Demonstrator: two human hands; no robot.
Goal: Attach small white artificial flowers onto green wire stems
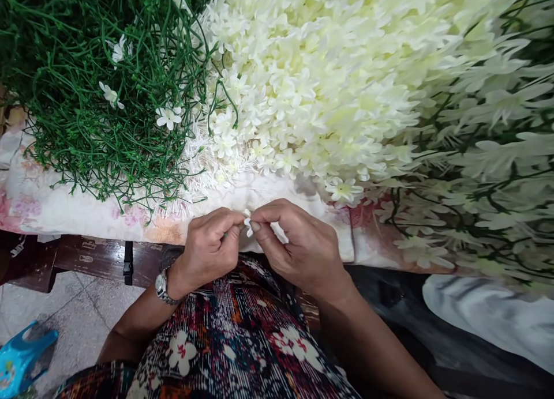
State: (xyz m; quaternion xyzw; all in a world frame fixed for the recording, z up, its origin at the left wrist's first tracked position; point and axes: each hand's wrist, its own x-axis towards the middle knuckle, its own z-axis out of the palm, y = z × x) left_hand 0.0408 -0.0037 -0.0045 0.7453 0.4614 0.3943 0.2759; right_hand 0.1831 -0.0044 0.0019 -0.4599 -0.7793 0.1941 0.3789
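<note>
Left hand (208,246) pinching green stem, right hand (298,243) pinching white flower (248,221), no writing readable

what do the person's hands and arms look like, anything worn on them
Both hands are bare, no gloves. The left hand has a silver metal wristwatch with a round face on its wrist. The right hand shows no watch, ring or band. Both forearms are bare with no sleeves in sight. Nails are short and look unpainted.
</note>
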